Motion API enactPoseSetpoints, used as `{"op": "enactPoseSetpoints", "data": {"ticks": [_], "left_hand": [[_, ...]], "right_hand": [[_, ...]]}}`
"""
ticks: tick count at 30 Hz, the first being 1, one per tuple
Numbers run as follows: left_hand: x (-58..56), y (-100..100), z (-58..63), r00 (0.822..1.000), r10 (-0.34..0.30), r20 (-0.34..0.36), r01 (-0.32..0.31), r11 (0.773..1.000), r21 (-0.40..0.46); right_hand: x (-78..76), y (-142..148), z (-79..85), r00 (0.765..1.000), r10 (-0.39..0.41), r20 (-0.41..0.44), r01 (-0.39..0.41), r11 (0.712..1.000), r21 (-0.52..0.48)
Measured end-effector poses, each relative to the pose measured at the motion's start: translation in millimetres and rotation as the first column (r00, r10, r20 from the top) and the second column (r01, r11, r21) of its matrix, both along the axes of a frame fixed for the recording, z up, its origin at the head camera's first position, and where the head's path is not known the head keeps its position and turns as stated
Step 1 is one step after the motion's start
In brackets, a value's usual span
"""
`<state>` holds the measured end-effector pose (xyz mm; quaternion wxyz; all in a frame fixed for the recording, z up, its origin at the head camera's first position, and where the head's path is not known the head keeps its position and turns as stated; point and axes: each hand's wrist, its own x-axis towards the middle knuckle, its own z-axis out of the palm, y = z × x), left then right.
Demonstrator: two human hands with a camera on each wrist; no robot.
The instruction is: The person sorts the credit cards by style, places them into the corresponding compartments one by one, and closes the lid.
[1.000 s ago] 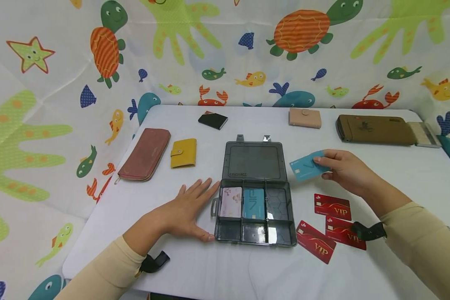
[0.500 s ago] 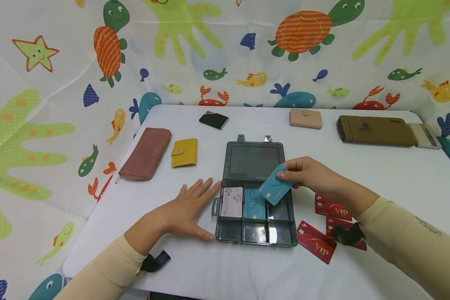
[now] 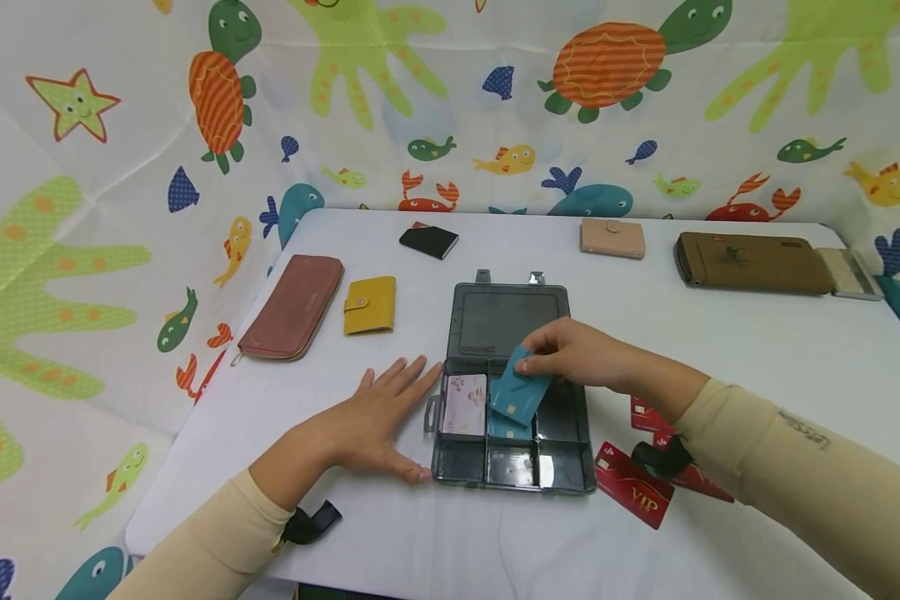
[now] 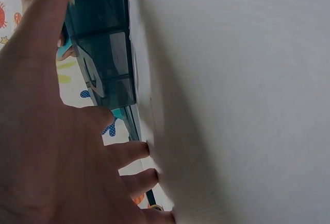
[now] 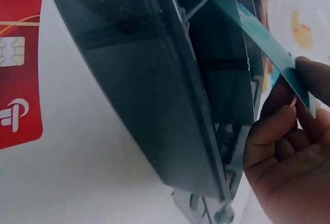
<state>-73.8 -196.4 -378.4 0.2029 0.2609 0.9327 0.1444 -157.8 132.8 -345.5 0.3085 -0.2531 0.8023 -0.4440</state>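
A dark see-through compartment box [image 3: 513, 464] lies with its lid folded back. My right hand [image 3: 581, 358] pinches a blue card [image 3: 521, 393] between thumb and fingers, tilted over the upper middle compartment. In the right wrist view the held card [image 5: 273, 49] slants down into the box. Beneath it, another blue card [image 3: 510, 428] lies in that compartment, partly covered. A pink flowered card [image 3: 465, 404] fills the upper left compartment. My left hand [image 3: 367, 421] lies flat on the white table, fingers spread, with fingertips and thumb at the box's left side.
Red VIP cards [image 3: 634, 485] lie right of the box, partly under the right wrist. Farther back are a brown-red zip wallet [image 3: 292, 308], a yellow wallet [image 3: 370, 306], a black card holder [image 3: 429, 242], a pink wallet [image 3: 612, 237] and a brown long wallet [image 3: 753, 262].
My right hand has carried the blue card leftward, from beside the lid to over the upper middle compartment, tilting it more. The left hand has stayed in place.
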Motion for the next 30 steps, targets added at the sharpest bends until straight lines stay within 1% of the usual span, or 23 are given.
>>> {"op": "enactPoseSetpoints", "data": {"ticks": [3, 6, 9, 11, 14, 17, 19, 21, 24, 28, 30], "left_hand": [[0.0, 0, -0.1, 1.0, 0.0, -0.002, 0.0, 1.0, 0.005], [-0.2, 0, -0.9, 1.0, -0.001, -0.004, 0.001, 1.0, 0.007], [-0.5, 0, -1.5, 1.0, 0.002, -0.003, -0.002, 1.0, 0.008], [-0.5, 0, -1.5, 1.0, 0.002, -0.003, -0.002, 1.0, 0.01], [-0.2, 0, -0.6, 1.0, 0.004, -0.001, -0.004, 1.0, 0.012], [-0.2, 0, 0.1, 1.0, 0.003, 0.002, -0.003, 1.0, 0.014], [-0.2, 0, 0.2, 1.0, 0.003, 0.002, -0.003, 1.0, 0.013], [-0.4, 0, 0.0, 1.0, 0.001, 0.0, -0.001, 1.0, 0.013], [-0.3, -1, -0.1, 1.0, 0.001, -0.003, -0.001, 1.0, 0.015], [-0.1, -1, -0.5, 1.0, 0.0, -0.004, 0.0, 1.0, 0.016], [-0.1, -1, -0.8, 1.0, 0.001, -0.003, -0.001, 1.0, 0.014]], "right_hand": [[1.3, -6, 0.5, 0.998, 0.051, -0.039, -0.05, 0.999, 0.019], [2.7, -11, 0.1, 0.991, 0.102, -0.088, -0.099, 0.994, 0.045], [4.6, -18, -0.4, 0.976, 0.158, -0.147, -0.147, 0.986, 0.082], [6.2, -22, -0.4, 0.963, 0.195, -0.187, -0.176, 0.978, 0.115], [9.4, -28, -0.3, 0.95, 0.221, -0.22, -0.19, 0.97, 0.154], [13.0, -31, 0.4, 0.939, 0.203, -0.277, -0.153, 0.97, 0.191], [14.7, -31, 0.9, 0.932, 0.171, -0.318, -0.107, 0.972, 0.211], [16.0, -30, 2.1, 0.922, 0.141, -0.361, -0.065, 0.975, 0.214], [17.2, -29, 4.1, 0.908, 0.112, -0.403, -0.029, 0.978, 0.207], [21.0, -24, 8.1, 0.869, 0.096, -0.486, 0.011, 0.977, 0.214], [23.6, -18, 9.3, 0.856, 0.089, -0.51, 0.025, 0.977, 0.212]]}}
